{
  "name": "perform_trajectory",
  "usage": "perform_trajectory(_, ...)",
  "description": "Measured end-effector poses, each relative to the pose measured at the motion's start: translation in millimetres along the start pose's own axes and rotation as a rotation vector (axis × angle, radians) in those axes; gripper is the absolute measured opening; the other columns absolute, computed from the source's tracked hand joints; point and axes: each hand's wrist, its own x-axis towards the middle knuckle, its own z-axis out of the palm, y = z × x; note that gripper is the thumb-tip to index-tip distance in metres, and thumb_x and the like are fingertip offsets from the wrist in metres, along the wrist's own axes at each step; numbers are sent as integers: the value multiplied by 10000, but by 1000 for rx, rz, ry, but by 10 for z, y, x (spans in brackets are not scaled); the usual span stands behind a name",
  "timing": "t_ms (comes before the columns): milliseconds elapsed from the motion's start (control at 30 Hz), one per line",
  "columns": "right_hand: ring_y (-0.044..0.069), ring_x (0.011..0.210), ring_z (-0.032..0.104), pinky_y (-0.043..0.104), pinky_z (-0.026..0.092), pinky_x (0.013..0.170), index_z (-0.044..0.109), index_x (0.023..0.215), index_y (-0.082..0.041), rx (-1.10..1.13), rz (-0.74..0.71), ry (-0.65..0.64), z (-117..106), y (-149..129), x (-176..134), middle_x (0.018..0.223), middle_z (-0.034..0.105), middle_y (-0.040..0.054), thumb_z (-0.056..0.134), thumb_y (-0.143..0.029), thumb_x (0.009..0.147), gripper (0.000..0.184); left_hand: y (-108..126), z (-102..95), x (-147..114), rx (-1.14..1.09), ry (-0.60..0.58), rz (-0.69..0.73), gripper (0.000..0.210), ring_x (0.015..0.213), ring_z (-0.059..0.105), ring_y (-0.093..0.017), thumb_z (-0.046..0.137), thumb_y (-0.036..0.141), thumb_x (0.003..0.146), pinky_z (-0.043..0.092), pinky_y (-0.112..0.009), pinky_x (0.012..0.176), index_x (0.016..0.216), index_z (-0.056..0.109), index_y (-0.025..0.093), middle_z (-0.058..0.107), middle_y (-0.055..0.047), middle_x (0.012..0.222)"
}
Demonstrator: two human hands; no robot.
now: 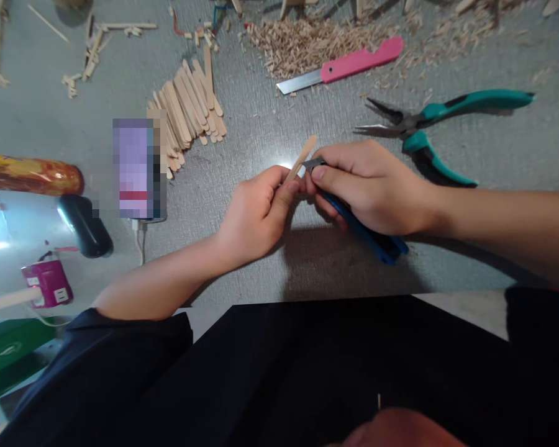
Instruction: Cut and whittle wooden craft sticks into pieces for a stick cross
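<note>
A wooden craft stick (304, 156) is pinched between the thumb and fingers of my left hand (263, 208), its rounded end pointing up and to the right. My right hand (370, 186) grips a blue utility knife (354, 220), its handle slanting down toward me. The knife's short metal blade reaches the edge of the stick, close to my left fingertips; whether it is cutting in, I cannot tell. Both hands nearly meet over the grey table (242, 279).
Fanned craft sticks (186, 108) lie up and left. A pink folding knife (361, 60) rests with its blade out by wood shavings (302, 43). Teal-handled pliers (414, 124) lie open at right. A phone (133, 167) with a cable, a dark case (84, 226) and a purple adapter (51, 284) are left.
</note>
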Motion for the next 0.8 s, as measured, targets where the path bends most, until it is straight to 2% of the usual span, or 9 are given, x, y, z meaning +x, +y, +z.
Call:
perform_trajectory(200,159,550,576,321,435,586,579,812,-255,-34,18,11,7,-15,-6,634,625,-25,615,-391,1252,462,25,24,2,-21,20,14,518,817,734,-213,522,697,1223,556,-392,741,1084,758,257,765,-36,851)
perform_trajectory(333,175,610,566,346,395,612,580,790,-257,-166,-4,24,-14,-34,3,650,614,-10,643,-394,1238,472,24,10,6,-23,2,4,509,803,722,-207,534,676,1226,545,-388,739,1059,772,258,755,-29,828)
perform_trajectory(567,244,716,579,394,315,651,652,910,-272,-565,-105,65,-46,-13,2,736,639,35,653,-302,1175,267,9,-20,16,-54,-57,-35,490,767,698,-183,550,626,1225,514,-350,688,975,732,247,747,-19,799)
perform_trajectory(800,235,602,417,422,178,656,623,1010,-253,-792,-132,87,5,105,-69,721,525,17,607,-253,1139,130,37,-69,66,1,-158,-32,504,686,651,-177,527,599,1223,463,-341,637,909,683,236,696,-10,712)
